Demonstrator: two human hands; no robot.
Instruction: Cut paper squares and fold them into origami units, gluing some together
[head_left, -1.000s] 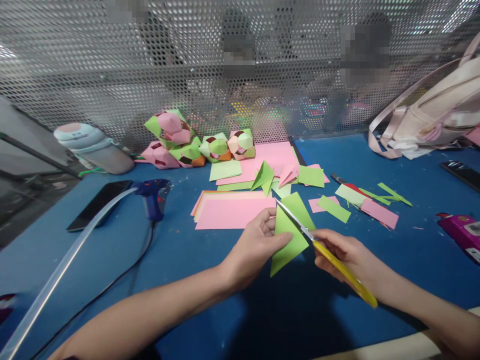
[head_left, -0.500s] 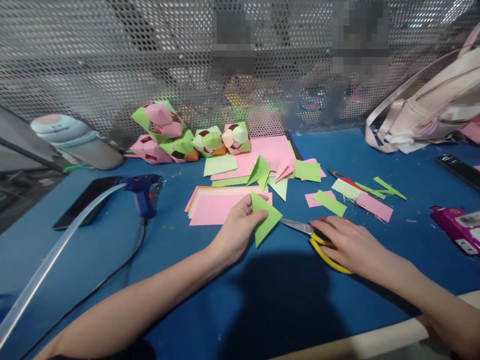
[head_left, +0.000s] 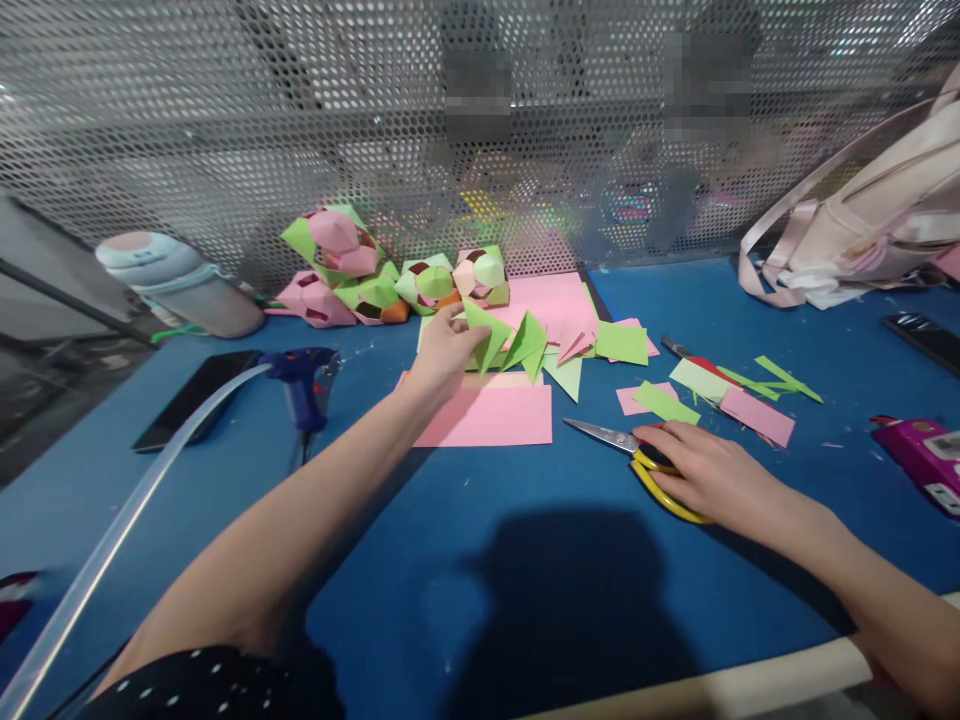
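Observation:
My left hand (head_left: 444, 352) pinches a folded green paper triangle (head_left: 489, 340) over the back of the table, beside another green folded triangle (head_left: 525, 342) and some pink folded pieces (head_left: 574, 342). Under my left wrist lies a stack of pink paper strips (head_left: 502, 418). My right hand (head_left: 701, 468) rests on the table with its fingers around the yellow-handled scissors (head_left: 606, 435). Their blades point left and look closed. Cut green and pink paper pieces (head_left: 666, 402) lie just beyond that hand.
Several pink and green paper shapes (head_left: 337, 245) are piled by the perforated metal screen (head_left: 555, 120). At left are a blue glue gun (head_left: 300, 385) with a long clear glue stick, a phone (head_left: 196, 400) and a bottle (head_left: 184, 285). A backpack (head_left: 862, 225) and a purple box (head_left: 919, 450) stand right.
My left hand has moved up and away with the green triangle, from near the scissor tips to beside the other folded pieces. My right hand keeps the scissors in about the same place.

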